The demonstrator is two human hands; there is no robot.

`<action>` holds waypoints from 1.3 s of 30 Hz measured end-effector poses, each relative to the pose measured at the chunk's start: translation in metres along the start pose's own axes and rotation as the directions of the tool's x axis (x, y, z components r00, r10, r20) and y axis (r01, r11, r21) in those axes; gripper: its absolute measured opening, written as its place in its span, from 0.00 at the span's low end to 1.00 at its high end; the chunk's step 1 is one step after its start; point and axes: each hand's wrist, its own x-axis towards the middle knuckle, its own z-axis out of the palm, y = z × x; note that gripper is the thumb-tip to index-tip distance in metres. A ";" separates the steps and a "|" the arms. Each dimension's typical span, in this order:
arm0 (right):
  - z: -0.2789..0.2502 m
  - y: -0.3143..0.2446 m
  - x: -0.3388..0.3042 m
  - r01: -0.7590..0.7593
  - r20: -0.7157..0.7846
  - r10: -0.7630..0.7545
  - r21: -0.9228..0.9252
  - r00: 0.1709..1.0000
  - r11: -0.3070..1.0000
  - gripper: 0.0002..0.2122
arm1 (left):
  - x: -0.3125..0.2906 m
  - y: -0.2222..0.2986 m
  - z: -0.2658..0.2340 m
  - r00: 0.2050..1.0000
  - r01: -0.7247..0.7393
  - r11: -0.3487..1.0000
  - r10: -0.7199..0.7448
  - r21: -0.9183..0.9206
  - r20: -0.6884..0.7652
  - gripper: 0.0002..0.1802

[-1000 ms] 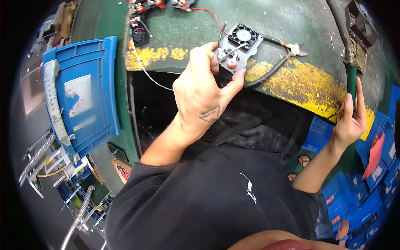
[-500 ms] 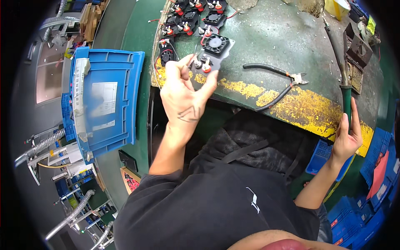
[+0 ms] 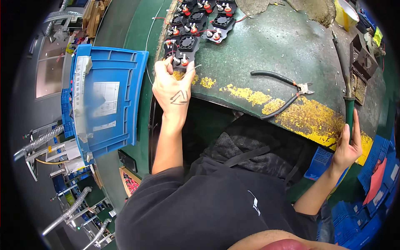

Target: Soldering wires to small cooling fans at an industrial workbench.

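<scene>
My left hand (image 3: pixel 172 91) grips the near edge of a black fan plate (image 3: pixel 187 43), which carries a small fan and two terminals, one with a red base and one pale. A thin strand of wire (image 3: pixel 196 67) sticks out by the fingertips. The plate lies among several like fan plates (image 3: pixel 198 16) at the bench's left end; whether it still touches the bench surface I cannot tell. At the right, my right hand (image 3: pixel 348 151) is closed round the green handle of a soldering iron (image 3: pixel 349 110), its long metal shaft pointing away from me.
Cutting pliers (image 3: pixel 303 88) with black handles lie spread on the green bench (image 3: pixel 233 58), near its worn yellow edge. A rusty metal holder (image 3: pixel 361 56) stands beside the iron. Left of the bench is a large blue crate (image 3: pixel 129 96); blue baskets (image 3: pixel 354 216) sit at lower right.
My left hand has moved left with the fan plate, bringing it in beside the other plates. My right hand stays on the soldering iron. The view has shifted slightly.
</scene>
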 end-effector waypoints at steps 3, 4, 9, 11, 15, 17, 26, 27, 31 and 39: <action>0.002 -0.004 0.000 -0.024 -0.006 0.024 -0.007 1.000 1.000 0.21 | -0.005 -0.008 0.011 1.000 -0.015 1.000 0.015 -0.015 -0.003 0.28; 0.004 -0.007 -0.001 -0.068 -0.015 0.068 0.020 0.998 0.997 0.21 | -0.006 -0.013 0.013 1.000 -0.007 1.000 0.007 -0.015 -0.003 0.28; 0.000 -0.005 -0.003 -0.110 0.001 0.110 0.025 0.994 0.994 0.21 | -0.002 -0.014 0.022 0.999 -0.024 1.000 0.024 0.008 -0.042 0.29; -0.001 -0.005 -0.002 -0.121 0.000 0.121 0.030 0.993 0.992 0.21 | -0.003 -0.011 0.022 0.998 -0.025 1.000 0.026 0.010 -0.051 0.28; 0.000 -0.005 -0.002 -0.108 -0.003 0.108 0.006 0.994 0.994 0.21 | -0.004 -0.003 0.017 1.000 -0.024 0.998 0.025 0.062 -0.009 0.26; 0.000 -0.005 -0.001 -0.101 -0.006 0.101 -0.002 0.995 0.995 0.21 | -0.004 0.003 0.015 0.999 0.018 0.996 -0.020 0.086 0.027 0.25; 0.002 -0.006 -0.001 -0.059 -0.008 0.059 -0.028 0.998 0.998 0.21 | -0.005 0.003 0.019 0.999 -0.045 0.990 0.044 0.130 0.009 0.26; 0.002 -0.006 -0.001 -0.066 -0.008 0.066 -0.021 0.998 0.998 0.21 | -0.005 0.003 0.020 0.999 -0.044 0.991 0.043 0.129 0.009 0.26; 0.002 -0.004 0.001 -0.021 0.010 0.021 -0.069 1.000 0.997 0.21 | -0.005 0.003 0.018 0.997 -0.081 0.987 0.083 0.136 -0.009 0.29; 0.007 -0.010 -0.002 -0.082 -0.008 0.082 0.009 0.997 0.997 0.21 | -0.008 0.000 0.007 0.997 -0.077 0.992 0.076 0.098 0.011 0.36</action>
